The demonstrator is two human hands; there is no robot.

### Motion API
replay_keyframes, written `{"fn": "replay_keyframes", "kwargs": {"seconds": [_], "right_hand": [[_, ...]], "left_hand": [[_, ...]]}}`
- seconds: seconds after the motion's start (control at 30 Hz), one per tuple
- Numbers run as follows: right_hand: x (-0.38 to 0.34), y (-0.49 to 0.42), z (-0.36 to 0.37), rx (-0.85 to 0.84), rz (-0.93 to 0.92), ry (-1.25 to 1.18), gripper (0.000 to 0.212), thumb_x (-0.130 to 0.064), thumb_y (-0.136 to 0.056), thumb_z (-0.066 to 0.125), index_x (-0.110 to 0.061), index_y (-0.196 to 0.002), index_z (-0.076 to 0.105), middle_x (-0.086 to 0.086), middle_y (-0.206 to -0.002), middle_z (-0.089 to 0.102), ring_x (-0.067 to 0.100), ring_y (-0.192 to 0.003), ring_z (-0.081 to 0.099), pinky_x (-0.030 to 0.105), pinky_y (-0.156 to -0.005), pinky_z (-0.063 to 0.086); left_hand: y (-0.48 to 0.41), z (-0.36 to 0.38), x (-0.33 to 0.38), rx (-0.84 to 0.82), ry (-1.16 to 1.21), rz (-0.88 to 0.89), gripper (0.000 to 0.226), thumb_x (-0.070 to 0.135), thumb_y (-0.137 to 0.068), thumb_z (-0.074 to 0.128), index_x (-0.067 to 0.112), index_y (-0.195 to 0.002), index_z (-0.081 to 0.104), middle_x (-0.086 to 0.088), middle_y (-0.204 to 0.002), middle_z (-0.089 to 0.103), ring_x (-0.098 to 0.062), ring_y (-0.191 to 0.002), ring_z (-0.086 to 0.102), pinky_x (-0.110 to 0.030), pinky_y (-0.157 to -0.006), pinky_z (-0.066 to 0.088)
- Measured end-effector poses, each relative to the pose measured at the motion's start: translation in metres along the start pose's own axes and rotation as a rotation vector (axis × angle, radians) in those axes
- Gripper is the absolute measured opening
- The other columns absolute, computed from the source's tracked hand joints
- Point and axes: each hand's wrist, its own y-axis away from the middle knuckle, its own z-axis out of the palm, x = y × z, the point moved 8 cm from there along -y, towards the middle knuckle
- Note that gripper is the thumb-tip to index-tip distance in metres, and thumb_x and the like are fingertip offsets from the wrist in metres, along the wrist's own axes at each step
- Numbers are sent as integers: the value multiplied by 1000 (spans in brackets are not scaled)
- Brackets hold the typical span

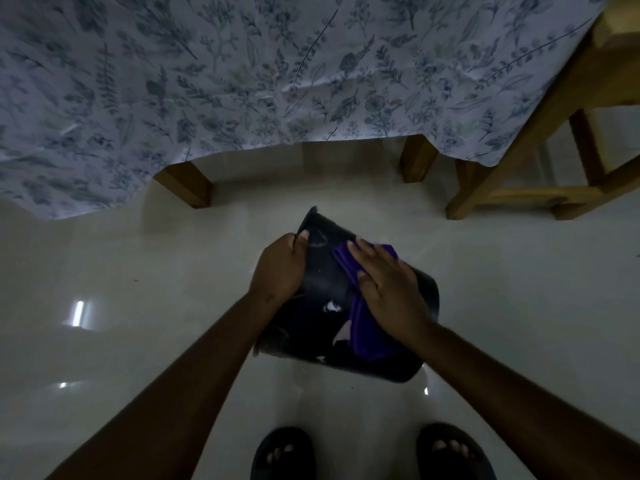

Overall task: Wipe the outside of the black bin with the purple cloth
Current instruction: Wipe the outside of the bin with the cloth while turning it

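The black bin (322, 292) is held tilted above the pale floor, its outer wall facing up. My left hand (278, 268) grips the bin's rim at its far left side. My right hand (388, 282) lies flat on the purple cloth (363, 327) and presses it against the bin's wall on the right half. The cloth runs from under my fingers down toward the bin's near edge. White marks show on the wall between my hands.
A table under a floral cloth (242, 81) fills the top of the view, with wooden legs (188, 183) just beyond the bin. A wooden chair frame (540, 161) stands at the right. My feet in dark sandals (284, 455) are on the glossy floor below.
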Motion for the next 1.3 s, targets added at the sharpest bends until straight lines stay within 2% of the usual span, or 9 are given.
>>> {"fn": "replay_keyframes", "kwargs": {"seconds": [0.2, 0.33, 0.53, 0.73, 0.83, 0.9, 0.97, 1.17, 1.3], "right_hand": [[-25, 37, 20, -10, -164, 256, 61, -26, -90, 38, -32, -148, 22, -8, -157, 19, 21, -145, 17, 51, -113, 22], [-36, 72, 40, -87, -415, 335, 65, -29, -82, 41, -36, -146, 29, -11, -156, 22, 22, -145, 16, 50, -111, 19], [-19, 17, 13, -6, -84, 105, 54, -30, -95, 28, -36, -148, 21, -17, -155, 14, 6, -144, 5, 49, -116, 18], [-43, 61, 37, -67, -407, 315, 60, -28, -85, 39, -36, -144, 33, -11, -154, 26, 19, -146, 13, 49, -112, 18], [-28, 32, 15, -33, -280, 223, 56, -28, -92, 34, -39, -146, 23, -16, -155, 18, 12, -147, 7, 46, -116, 17], [-12, 3, -2, -5, -113, 91, 52, -28, -98, 32, -38, -147, 19, -16, -156, 15, 10, -146, 7, 48, -117, 17], [-9, -4, -5, 13, -30, 73, 52, -28, -97, 30, -36, -147, 21, -12, -157, 18, 13, -146, 11, 51, -116, 20], [-34, 79, 51, -67, -528, 484, 62, -33, -84, 42, -39, -145, 30, -11, -155, 25, 23, -145, 15, 49, -114, 11], [-37, 46, 26, 2, -399, 382, 58, -31, -86, 39, -37, -144, 32, -10, -153, 30, 20, -145, 18, 46, -115, 15]], "left_hand": [[-16, 9, -8, -93, -59, -71, 51, 40, -102, 29, 1, -103, 62, -19, -103, 66, -34, -95, 61, -40, -85, 49], [-13, 9, -8, -80, -58, -53, 49, 39, -102, 29, 3, -102, 62, -18, -105, 66, -33, -96, 61, -38, -83, 48], [-5, 11, -9, -71, -53, -56, 50, 41, -101, 28, 5, -98, 62, -17, -99, 67, -33, -92, 62, -40, -84, 51], [-3, 12, -10, -199, 89, -151, 48, 42, -100, 34, 2, -107, 61, -19, -108, 66, -34, -99, 61, -44, -90, 50], [19, 10, -12, -279, 280, -127, 37, 42, -98, 40, 11, -108, 57, -6, -97, 67, -23, -89, 64, -38, -79, 54], [32, 7, -14, -237, 180, -38, 29, 40, -101, 35, 17, -102, 53, 9, -84, 61, -5, -76, 59, -20, -64, 45], [32, 4, -16, -133, 113, -2, 26, 38, -102, 32, 21, -91, 49, 12, -75, 55, -1, -67, 53, -14, -56, 37], [11, 8, -10, -73, 117, 42, 33, 39, -101, 34, 13, -91, 52, -4, -85, 62, -19, -76, 59, -30, -67, 46], [14, 9, -14, -81, 131, 60, 32, 37, -101, 34, 12, -91, 52, -1, -80, 59, -11, -68, 55, -22, -62, 43]]}}
